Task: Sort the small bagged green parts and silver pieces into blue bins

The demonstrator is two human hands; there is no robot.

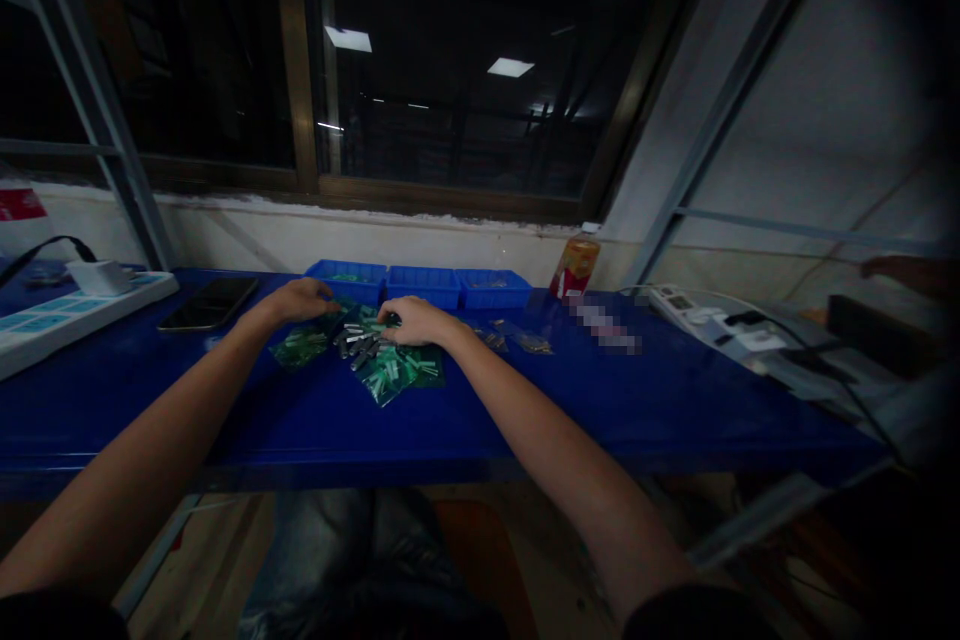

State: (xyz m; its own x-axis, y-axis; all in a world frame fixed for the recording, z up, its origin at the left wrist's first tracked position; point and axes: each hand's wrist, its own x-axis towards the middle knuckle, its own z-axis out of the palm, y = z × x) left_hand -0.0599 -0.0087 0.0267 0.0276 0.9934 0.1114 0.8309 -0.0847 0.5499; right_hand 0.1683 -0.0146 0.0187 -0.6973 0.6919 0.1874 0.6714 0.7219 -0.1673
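Both my arms reach forward over a blue table (525, 410). My left hand (298, 300) rests with curled fingers at the upper edge of a green plastic bag (304, 345). My right hand (414, 318) lies knuckles up, fingers bent down onto a pile of small dark and silver parts (358, 345). A second green bag of parts (397, 368) lies just below that hand. What either hand holds, if anything, is hidden under the fingers.
Three blue bins (424, 282) stand in a row behind the hands. A dark phone (210, 303) and a white power strip board (67, 312) lie at the left. A red-orange can (576, 268) and white devices with cables (720, 325) are at the right. Another person's hand (900, 272) shows at the far right.
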